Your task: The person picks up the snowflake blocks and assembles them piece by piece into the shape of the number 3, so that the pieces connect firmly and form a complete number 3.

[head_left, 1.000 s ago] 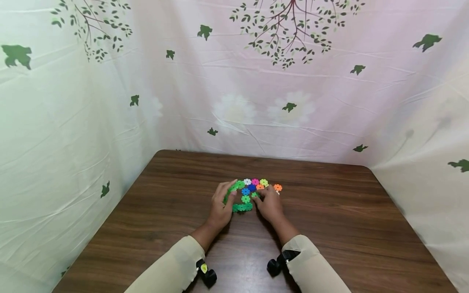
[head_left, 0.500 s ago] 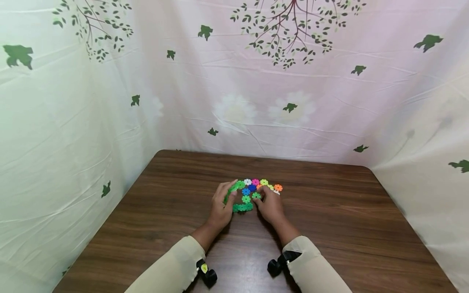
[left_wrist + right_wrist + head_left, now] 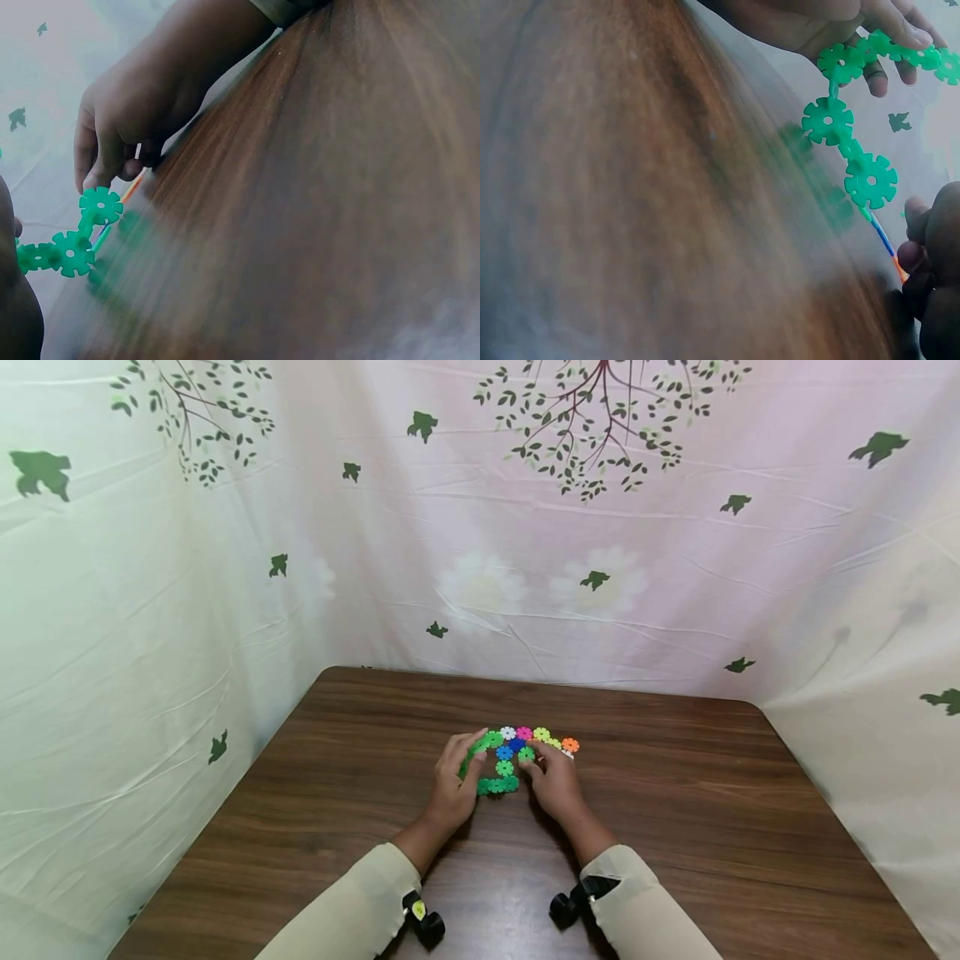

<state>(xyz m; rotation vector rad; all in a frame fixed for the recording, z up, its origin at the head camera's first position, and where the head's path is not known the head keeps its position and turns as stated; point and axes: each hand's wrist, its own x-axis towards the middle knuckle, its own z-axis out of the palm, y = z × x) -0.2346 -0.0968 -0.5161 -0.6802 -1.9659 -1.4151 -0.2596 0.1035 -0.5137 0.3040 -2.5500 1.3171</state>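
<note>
Green flower-shaped interlocking discs (image 3: 827,121) are joined in a bent chain above the tabletop. My left hand (image 3: 452,782) grips the chain's left side, its thumb in front and fingers behind, as the right wrist view shows. My right hand (image 3: 557,783) has thumb and forefinger at a green disc (image 3: 527,755) near the chain's end and appears to pinch it; in the left wrist view a fingertip meets that disc's edge. Behind lie a blue disc (image 3: 504,752), a white disc (image 3: 507,732), a pink disc (image 3: 524,733) and yellow discs (image 3: 542,734), partly covered by the right fingers.
A brown wood-grain table (image 3: 360,727) carries everything. Beyond its far edge hangs a pale curtain (image 3: 510,610) with leaf prints, also at both sides. An orange disc (image 3: 570,744) lies just right of the right hand.
The green disc at my right fingertips has moved slightly up and to the right, and the right forefinger has shifted with it. My left hand stays almost still on the chain.
</note>
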